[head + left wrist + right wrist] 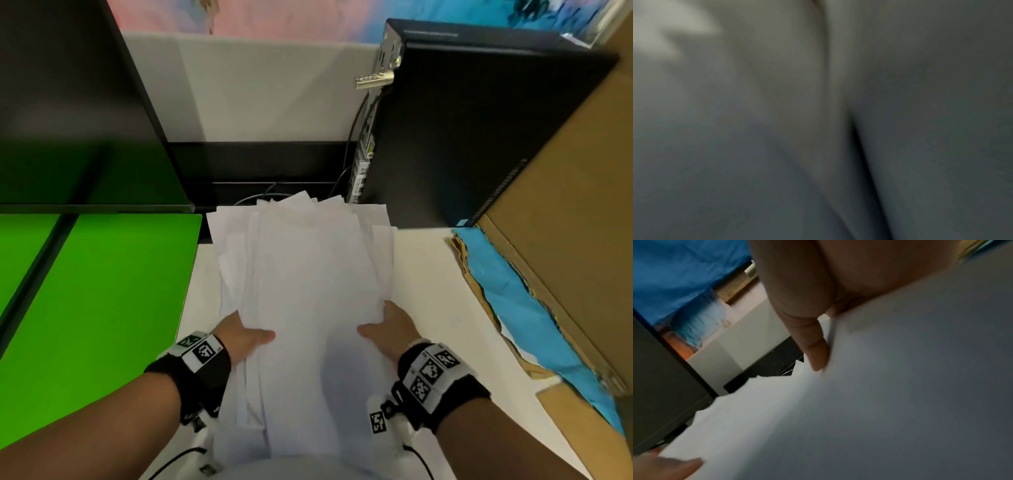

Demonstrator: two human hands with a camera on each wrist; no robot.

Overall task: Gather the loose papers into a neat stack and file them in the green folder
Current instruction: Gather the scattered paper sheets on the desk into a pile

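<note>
papers (308,274): light, floppy, slippery (far edges fanned)
hold: left hand (239,334) and right hand (388,329) pinch near side edges, fingers probably beneath

A white bench (442,274) is seen below a pale partition panel (246,89), with a black strip (260,164) along its base. A black monitor (68,102) is set at the left, a black computer tower (479,130) at the right, beside a cardboard box (582,212) over blue sheeting (507,294). Cables (352,137) are run behind the tower.
</note>
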